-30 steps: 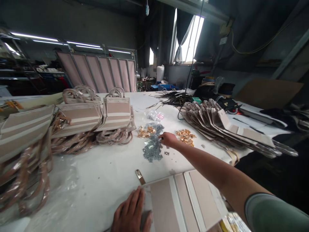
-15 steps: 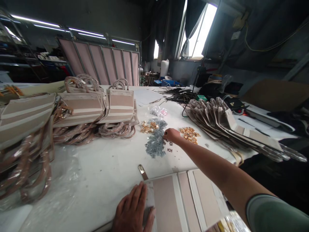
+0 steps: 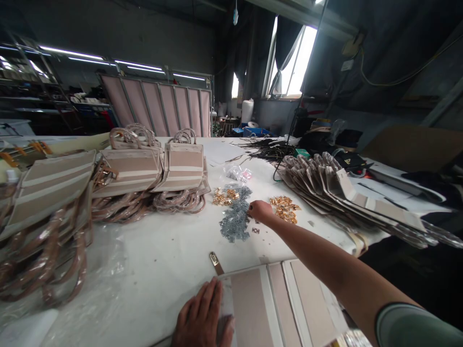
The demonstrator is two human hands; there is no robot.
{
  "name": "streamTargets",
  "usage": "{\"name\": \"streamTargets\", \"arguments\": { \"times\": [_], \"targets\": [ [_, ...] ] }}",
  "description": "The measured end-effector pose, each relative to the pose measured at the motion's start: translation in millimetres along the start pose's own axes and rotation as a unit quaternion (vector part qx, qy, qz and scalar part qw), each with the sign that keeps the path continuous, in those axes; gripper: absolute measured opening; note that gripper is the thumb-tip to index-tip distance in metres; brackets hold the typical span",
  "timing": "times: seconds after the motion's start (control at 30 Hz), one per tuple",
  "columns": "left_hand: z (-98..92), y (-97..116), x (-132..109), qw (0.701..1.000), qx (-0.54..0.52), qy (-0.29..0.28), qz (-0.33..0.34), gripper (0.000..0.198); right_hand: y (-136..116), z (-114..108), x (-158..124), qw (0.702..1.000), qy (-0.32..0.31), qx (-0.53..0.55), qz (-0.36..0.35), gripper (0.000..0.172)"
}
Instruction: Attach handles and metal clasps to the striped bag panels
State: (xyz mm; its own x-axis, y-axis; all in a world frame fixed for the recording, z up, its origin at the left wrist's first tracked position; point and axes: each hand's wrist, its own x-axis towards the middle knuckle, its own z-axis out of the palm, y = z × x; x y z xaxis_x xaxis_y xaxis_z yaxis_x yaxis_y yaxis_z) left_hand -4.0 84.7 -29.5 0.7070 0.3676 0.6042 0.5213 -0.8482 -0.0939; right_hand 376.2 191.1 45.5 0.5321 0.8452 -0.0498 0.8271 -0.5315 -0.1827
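My left hand [image 3: 202, 315] lies flat, fingers stretched out, on the left edge of a beige bag panel [image 3: 251, 299] with white strips. A brown strap with a gold metal clasp [image 3: 214, 259] sticks out past the panel's far edge, just beyond my fingertips. My right hand [image 3: 260, 212] is at the right side of a heap of small grey metal plates [image 3: 233, 221], its fingers curled together. What they pinch, if anything, is hidden. Gold-coloured fittings lie in a right pile [image 3: 285, 208] beside this hand and a left pile [image 3: 224, 196] across the heap.
Beige bags with plastic-wrapped handles [image 3: 130, 166] stand on the left of the white table [image 3: 155, 270]. More flat bag pieces [image 3: 336, 193] are stacked at the right. A clear plastic bag [image 3: 235, 173] and black strips [image 3: 269, 149] lie farther back.
The view has tilted up slightly and shifted. My right hand stays at the grey plates with its fingers together, and my left hand remains flat on the panel.
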Motion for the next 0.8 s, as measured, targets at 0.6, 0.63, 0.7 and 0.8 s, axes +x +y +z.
{"name": "streamTargets", "arguments": {
  "times": [0.6,0.63,0.7,0.8],
  "targets": [
    [4.7,-3,-1,0.999,0.039,0.019,0.022,0.060,8,-13,-12,0.998,-0.052,0.016,-0.031,0.025],
    [4.5,-3,0,0.999,0.039,0.018,0.019,0.059,9,-12,-13,0.998,-0.053,0.016,-0.035,0.025],
    [3.8,-2,1,0.999,0.037,0.018,0.015,0.059,11,-10,-15,0.998,-0.055,0.013,-0.042,0.025],
    [2.2,-1,2,0.999,0.031,0.019,0.014,0.061,14,-8,-16,0.997,-0.052,0.004,-0.052,0.025]
  ]
}}
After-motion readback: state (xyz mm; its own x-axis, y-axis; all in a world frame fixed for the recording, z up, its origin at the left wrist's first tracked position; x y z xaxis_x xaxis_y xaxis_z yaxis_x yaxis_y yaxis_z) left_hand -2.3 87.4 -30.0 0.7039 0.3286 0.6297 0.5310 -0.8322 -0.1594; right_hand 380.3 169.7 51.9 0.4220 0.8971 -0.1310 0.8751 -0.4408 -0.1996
